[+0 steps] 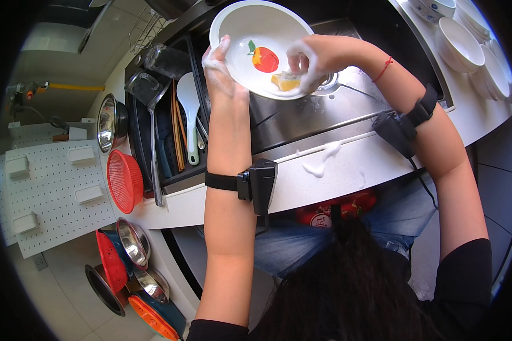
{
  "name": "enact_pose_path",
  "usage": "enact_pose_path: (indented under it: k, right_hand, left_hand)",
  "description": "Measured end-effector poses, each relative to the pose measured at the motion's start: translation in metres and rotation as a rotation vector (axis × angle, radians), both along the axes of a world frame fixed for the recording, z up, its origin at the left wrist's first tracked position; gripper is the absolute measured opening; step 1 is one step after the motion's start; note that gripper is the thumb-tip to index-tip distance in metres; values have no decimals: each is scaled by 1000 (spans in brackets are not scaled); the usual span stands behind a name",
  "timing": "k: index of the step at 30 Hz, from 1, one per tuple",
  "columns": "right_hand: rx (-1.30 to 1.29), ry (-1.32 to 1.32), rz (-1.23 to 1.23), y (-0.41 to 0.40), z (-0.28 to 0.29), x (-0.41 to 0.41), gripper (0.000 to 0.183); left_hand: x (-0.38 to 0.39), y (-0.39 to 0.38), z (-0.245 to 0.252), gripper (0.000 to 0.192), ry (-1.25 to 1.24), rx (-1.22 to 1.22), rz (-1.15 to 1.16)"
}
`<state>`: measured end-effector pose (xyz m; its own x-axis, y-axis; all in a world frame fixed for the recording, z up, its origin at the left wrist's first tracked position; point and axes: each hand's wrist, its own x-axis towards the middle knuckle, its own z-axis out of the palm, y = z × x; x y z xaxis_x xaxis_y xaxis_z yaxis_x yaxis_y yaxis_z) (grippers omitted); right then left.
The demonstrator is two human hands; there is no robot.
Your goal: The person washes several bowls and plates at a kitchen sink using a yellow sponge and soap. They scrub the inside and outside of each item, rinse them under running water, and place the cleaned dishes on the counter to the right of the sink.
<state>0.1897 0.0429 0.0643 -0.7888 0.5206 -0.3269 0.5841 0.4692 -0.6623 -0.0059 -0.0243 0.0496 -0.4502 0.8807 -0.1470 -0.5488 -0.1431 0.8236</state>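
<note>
A white bowl with a printed red and yellow fruit (239,30) is tilted over a stainless steel sink (281,123). My left hand (222,70), covered in suds, grips its rim at the left, with the thumb on the inside. Inside the bowl's lower right, my right hand (309,62) pinches a foamy yellow sponge (286,82) against the wall. Foam coats the right fingers too. Part of the sink drain (329,83) shows just right of the bowl.
Left of the sink, a black rack (166,181) holds chopsticks, a rice paddle (190,111) and a ladle (152,136). A red colander (123,181) and a steel bowl (107,123) stand beyond. White bowls (458,44) line the right counter. Foam (318,168) lies on the front edge.
</note>
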Motion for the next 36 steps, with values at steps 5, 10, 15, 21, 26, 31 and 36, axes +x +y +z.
enact_pose_path:
  k: [5,10,15,21,26,31,36]
  right_hand:
    - [92,36,25,1,-2,0,35]
    - [125,86,10,3,-2,-1,33]
    - [48,49,-53,3,0,-4,31]
    - [138,95,-138,5,-10,-3,30]
    - [423,210,-194,20,-27,-1,21]
    - [509,779,-459,45,-29,2,18]
    - [519,406,-698,64,-26,29,20]
  left_hand:
    - [1,-1,2,43,9,-18,4]
    - [2,0,3,38,-9,7,-8]
    - [3,-2,7,40,-42,-15,-8]
    - [5,-5,10,44,-82,-44,21]
    - [-3,-2,3,45,-140,-54,4]
    - [-12,-1,1,49,-211,-107,112]
    - [-14,-5,4,48,-290,-128,174]
